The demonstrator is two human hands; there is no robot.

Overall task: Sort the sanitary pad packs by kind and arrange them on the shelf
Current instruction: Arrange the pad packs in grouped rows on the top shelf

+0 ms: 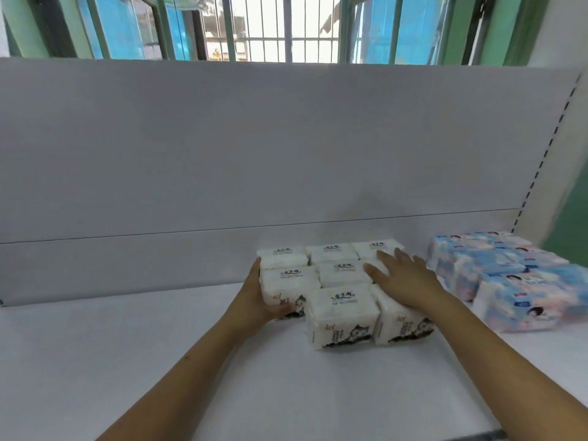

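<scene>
Several white pad packs (342, 316) with a cat print stand in rows on the white shelf (127, 361), a little right of centre. My left hand (262, 297) presses against the left side of the group, its thumb curled under the front-left pack. My right hand (404, 278) lies flat with straight fingers on top of the packs at the right side. A second group of blue and pink packs (509, 278) is lined up further right, apart from the white ones.
The shelf's white back panel (254, 154) rises behind the packs. A slotted upright (547, 148) marks the right end. The shelf's front edge (477, 436) shows at the lower right. Barred windows are above.
</scene>
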